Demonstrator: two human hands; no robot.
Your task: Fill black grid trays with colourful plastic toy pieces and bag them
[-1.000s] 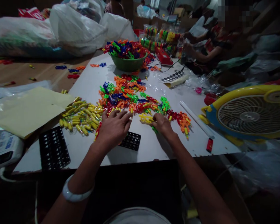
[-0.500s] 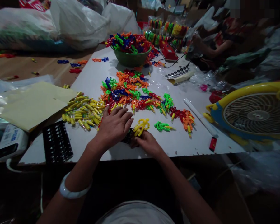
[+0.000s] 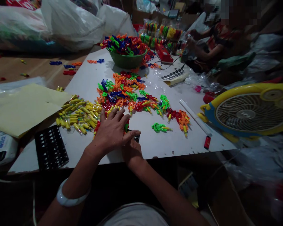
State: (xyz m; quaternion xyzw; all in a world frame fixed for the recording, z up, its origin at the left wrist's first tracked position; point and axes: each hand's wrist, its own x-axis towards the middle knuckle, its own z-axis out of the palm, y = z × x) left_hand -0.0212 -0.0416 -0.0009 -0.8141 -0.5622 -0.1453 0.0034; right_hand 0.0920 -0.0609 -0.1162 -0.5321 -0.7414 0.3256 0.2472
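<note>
My left hand (image 3: 112,130) lies flat with its fingers spread over a small black grid tray (image 3: 137,138); only a corner of the tray shows. Just below it, my right hand (image 3: 131,151) is tucked under the left thumb at the table's front edge, with its fingers hidden. Beyond the hands spreads a heap of coloured plastic toy pieces (image 3: 132,94). A pile of yellow pieces (image 3: 80,114) sits to the left of my left hand. One green piece (image 3: 159,127) lies alone to the right.
A larger black grid tray (image 3: 50,149) and yellow paper (image 3: 21,108) lie at the left. A green bowl (image 3: 126,61) full of pieces stands farther back. A yellow-and-blue fan (image 3: 247,111), white tube (image 3: 195,117) and red lighter (image 3: 207,142) are at the right. Another person (image 3: 217,40) works at the far right.
My right hand pulled a yellow piece from the heap toward me and slid under my left hand; the piece is no longer visible. The left hand shifted slightly over the small tray.
</note>
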